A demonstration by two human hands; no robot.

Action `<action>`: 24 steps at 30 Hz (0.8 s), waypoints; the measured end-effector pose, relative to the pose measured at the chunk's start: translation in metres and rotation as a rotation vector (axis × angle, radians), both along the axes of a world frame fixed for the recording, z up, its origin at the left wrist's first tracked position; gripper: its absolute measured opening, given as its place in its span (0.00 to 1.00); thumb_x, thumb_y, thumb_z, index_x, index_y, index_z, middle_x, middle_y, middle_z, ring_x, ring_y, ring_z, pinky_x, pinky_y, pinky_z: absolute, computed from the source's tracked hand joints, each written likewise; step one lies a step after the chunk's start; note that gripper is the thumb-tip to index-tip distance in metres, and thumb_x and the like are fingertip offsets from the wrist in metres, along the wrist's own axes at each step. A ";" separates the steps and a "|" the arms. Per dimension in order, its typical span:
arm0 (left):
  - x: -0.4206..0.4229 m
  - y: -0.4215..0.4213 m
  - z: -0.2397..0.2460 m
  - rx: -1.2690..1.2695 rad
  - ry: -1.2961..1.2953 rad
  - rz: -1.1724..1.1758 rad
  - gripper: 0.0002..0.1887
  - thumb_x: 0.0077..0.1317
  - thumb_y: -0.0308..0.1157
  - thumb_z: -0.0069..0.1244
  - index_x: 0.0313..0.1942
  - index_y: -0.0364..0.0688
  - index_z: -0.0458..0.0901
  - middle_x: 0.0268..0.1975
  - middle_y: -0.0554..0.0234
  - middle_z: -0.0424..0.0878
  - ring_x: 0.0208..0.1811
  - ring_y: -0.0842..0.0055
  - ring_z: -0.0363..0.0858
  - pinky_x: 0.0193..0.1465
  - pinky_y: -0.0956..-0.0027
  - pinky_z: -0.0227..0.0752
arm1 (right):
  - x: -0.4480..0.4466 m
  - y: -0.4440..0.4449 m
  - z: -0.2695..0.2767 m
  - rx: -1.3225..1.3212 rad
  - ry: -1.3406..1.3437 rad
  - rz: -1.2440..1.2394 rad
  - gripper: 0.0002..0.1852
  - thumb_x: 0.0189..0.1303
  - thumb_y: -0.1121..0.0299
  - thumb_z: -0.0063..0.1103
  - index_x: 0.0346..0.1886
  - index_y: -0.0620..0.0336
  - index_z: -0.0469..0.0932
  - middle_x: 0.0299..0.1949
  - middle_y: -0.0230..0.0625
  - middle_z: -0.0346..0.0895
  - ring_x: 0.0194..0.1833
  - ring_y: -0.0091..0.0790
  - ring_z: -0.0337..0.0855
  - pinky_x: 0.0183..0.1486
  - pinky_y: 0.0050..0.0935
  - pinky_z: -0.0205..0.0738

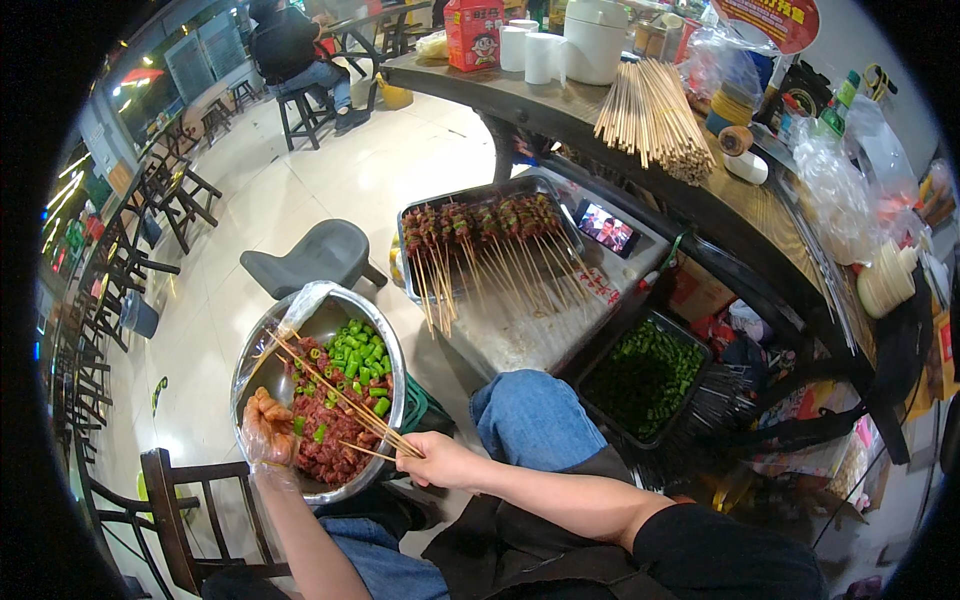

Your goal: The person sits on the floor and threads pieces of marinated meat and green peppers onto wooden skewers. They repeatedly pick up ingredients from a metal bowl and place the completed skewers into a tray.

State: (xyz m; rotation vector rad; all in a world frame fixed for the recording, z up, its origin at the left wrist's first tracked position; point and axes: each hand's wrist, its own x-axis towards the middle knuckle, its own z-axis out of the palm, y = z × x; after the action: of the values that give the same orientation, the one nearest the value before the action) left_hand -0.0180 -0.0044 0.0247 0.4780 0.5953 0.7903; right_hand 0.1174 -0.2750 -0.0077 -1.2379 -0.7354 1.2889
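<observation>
My left hand point(268, 426), in a clear plastic glove, is at the left side of a steel bowl point(391, 352), its fingers curled; whether it holds anything cannot be told. In the bowl lie raw chopped meat point(334, 442) and cut green peppers point(358, 351). My right hand point(431, 459), without a glove, grips several bamboo skewers point(375, 421) that reach across the bowl. Beyond it, a metal tray point(409, 281) holds several skewers of meat and green pepper point(487, 225), their bare ends pointing towards me. A bundle of bamboo skewers point(652, 116) lies on the wooden table.
A phone point(606, 227) lies beside the tray on a white box lid point(502, 337). A black tray of cut greens point(649, 375) is low at the right. A grey plastic stool point(315, 255) stands behind the bowl, a wooden chair point(161, 487) at lower left. Further off a person point(289, 45) sits.
</observation>
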 end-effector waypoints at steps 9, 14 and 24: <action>0.007 -0.012 0.009 0.098 0.110 0.005 0.07 0.68 0.30 0.47 0.30 0.40 0.72 0.22 0.71 0.69 0.21 0.81 0.69 0.30 0.75 0.72 | 0.010 -0.006 0.015 -0.136 0.559 0.187 0.02 0.65 0.71 0.48 0.37 0.56 0.70 0.17 0.24 0.65 0.13 0.14 0.52 0.13 0.17 0.41; 0.013 -0.017 0.003 0.201 0.235 0.088 0.07 0.66 0.31 0.48 0.31 0.39 0.73 0.24 0.66 0.72 0.26 0.74 0.73 0.33 0.68 0.72 | 0.002 -0.002 0.014 -0.116 0.383 0.070 0.03 0.64 0.71 0.48 0.32 0.56 0.70 0.15 0.25 0.66 0.12 0.17 0.56 0.13 0.20 0.46; 0.022 -0.038 -0.009 0.435 0.349 -0.069 0.11 0.68 0.35 0.44 0.39 0.35 0.76 0.33 0.59 0.80 0.34 0.71 0.77 0.39 0.66 0.73 | -0.008 0.010 0.006 0.057 -0.050 -0.117 0.06 0.65 0.70 0.48 0.31 0.58 0.70 0.16 0.26 0.67 0.18 0.20 0.67 0.20 0.24 0.61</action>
State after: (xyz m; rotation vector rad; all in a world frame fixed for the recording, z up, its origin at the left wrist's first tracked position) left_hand 0.0038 -0.0419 0.0154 1.0455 0.7256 0.7767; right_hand 0.1093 -0.2654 -0.0018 -1.2528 -0.7199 1.1375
